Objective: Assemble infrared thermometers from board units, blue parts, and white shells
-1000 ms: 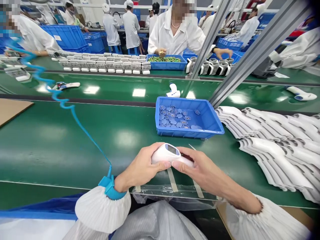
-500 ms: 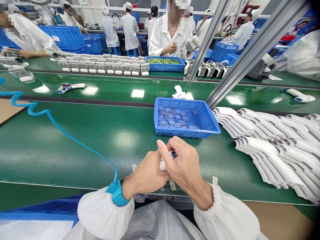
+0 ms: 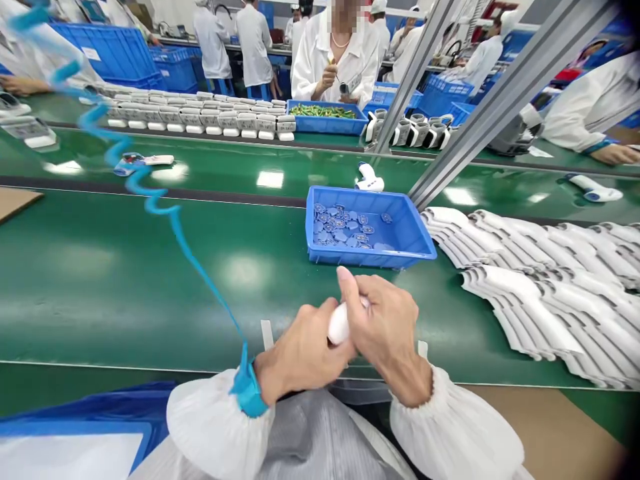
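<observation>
A white plastic housing (image 3: pixel 339 325) is clasped between my two hands near the front edge of the bench; most of it is hidden by fingers. My left hand (image 3: pixel 310 347) is wrapped round it from the left, and a blue wrist strap (image 3: pixel 249 392) with a coiled cord sits at that wrist. My right hand (image 3: pixel 384 320) grips it from the right, thumb pointing up. Just beyond the hands stands a blue bin (image 3: pixel 370 259) holding several small blue-grey plastic parts (image 3: pixel 340 225).
Stacked white curved shells (image 3: pixel 530 300) lie to the right. A metal post (image 3: pixel 465 127) rises behind the bin. White thermometer-like devices (image 3: pixel 370 179) lie on the green conveyor (image 3: pixel 220 167). The coiled blue cord (image 3: pixel 200 267) crosses the left side. Co-workers in white coats (image 3: pixel 320 60) sit opposite.
The white housing has turned in my hands: its dark blue end no longer shows, and a rounded white end does. Both hands have shifted slightly right. The conveyor device behind the bin has moved right.
</observation>
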Available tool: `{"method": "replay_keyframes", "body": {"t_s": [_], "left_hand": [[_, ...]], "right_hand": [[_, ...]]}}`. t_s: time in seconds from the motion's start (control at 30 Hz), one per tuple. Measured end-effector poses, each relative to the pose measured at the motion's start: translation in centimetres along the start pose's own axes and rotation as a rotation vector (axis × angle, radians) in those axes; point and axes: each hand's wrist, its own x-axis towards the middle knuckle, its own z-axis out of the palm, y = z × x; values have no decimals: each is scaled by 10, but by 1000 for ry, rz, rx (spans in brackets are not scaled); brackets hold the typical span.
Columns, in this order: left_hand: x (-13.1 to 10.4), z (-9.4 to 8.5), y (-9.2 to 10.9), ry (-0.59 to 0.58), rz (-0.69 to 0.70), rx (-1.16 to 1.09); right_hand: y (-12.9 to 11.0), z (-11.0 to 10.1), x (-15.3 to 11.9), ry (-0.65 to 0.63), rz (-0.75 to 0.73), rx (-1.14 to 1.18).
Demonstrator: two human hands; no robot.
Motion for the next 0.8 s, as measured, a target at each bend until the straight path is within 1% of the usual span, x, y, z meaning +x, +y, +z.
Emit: {"method": "replay_keyframes", "body": {"t_s": [0.1,0.13,0.17,0.23,0.3,0.33,0.37,0.4,0.43,0.47,0.5,0.53,0.6,0.63,0.7,0.73,0.8], "left_hand": [[-1,11,2,72,52,115],[-1,10,4,75,39,112],[-2,6,5,63,15,95],[-5,-15,5,46,-48,87],[-13,-45,1,68,-103,173],[-17,-62,-3,91,-127,238],[-22,-78,-7,128,-148,302],[-25,-91,-12,176,-160,362],[-27,-102,-17,224,-158,427],[-28,-109,-22,264,-135,507],[-26,-112,-24,283,-91,609],[-23,-113,-26,278,-31,732],[-12,-107,-24,211,78,1013],[-7,-102,-21,167,106,1140],[3,-97,-15,109,97,1307],[7,-97,-13,104,73,1339],[8,-102,-11,150,17,1288]], "right_hand": [[0,1,-3,32,-88,38],[0,0,-2,25,-106,66],[0,-3,2,-10,-112,92],[4,-11,19,-125,-88,138],[16,-19,48,-220,-61,136],[25,-22,66,-247,-67,104],[37,-22,84,-264,-106,40],[49,-20,102,-314,-144,-40],[60,-15,119,-398,-190,-121],[71,-8,134,-450,-210,-152],[80,0,146,-502,-224,-180],[86,8,155,-546,-232,-199],[92,24,166,-602,-234,-229],[93,30,168,-618,-236,-244],[92,33,168,-624,-247,-260],[90,32,167,-615,-258,-258],[87,21,162,-580,-284,-235]]}}
